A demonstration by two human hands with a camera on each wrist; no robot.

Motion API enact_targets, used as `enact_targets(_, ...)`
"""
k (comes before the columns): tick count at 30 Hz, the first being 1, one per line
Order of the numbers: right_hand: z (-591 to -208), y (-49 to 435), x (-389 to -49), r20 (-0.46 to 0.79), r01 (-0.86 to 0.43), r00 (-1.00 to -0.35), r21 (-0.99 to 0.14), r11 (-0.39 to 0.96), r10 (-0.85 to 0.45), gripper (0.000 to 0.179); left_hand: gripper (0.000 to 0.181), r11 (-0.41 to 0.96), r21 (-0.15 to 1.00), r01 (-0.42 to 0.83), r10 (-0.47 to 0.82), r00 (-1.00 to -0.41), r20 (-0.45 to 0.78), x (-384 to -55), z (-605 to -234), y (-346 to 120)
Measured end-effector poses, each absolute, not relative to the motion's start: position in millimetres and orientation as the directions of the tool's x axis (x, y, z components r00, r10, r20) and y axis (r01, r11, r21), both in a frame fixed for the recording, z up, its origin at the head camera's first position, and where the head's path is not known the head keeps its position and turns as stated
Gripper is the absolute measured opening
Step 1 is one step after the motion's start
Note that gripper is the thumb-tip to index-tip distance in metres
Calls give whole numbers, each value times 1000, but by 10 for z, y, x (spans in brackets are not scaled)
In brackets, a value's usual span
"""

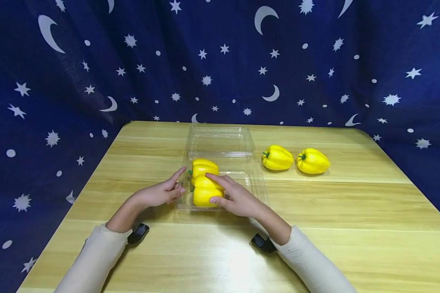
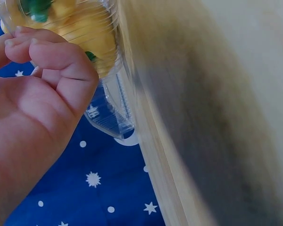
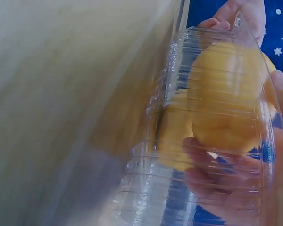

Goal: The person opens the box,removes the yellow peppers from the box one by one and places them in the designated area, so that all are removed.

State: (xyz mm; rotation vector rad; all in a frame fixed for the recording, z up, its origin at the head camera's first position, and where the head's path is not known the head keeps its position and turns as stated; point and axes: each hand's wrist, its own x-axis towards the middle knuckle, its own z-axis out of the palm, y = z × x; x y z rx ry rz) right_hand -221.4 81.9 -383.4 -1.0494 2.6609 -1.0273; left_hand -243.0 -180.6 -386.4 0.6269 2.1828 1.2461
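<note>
A clear plastic clamshell container (image 1: 242, 160) lies unfolded on the table. In the left part of its base sit two yellow bell peppers with green stems, a rear pepper (image 1: 204, 163) and a front pepper (image 1: 205, 195). My right hand (image 1: 238, 197) holds the front pepper from its right side, thumb low and index finger across the top. Through the ribbed wall in the right wrist view, fingers (image 3: 217, 183) show beside the pepper. At the container's left edge is my left hand (image 1: 161, 192), index finger extended and the others loosely bent, holding nothing.
Two more yellow bell peppers, one nearer (image 1: 277, 158) and one farther right (image 1: 313, 161), lie right of the container. The container's lid half (image 1: 220, 140) lies toward the back. A dark blue curtain (image 1: 234, 61) with moons and stars hangs behind the wooden table (image 1: 352, 203).
</note>
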Motion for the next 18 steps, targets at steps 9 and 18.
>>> enact_targets(9,-3810,844,-2226,150,-568,-753,-639,518,-641,61,70,468,875,123,627,-744,-231,-2433,-3862,-1811)
enact_targets(18,-3757,872,-2221,151,-565,-752,-649,510,-642,60,70,475,872,119,625,-743,-239,-2440,-3867,-1811)
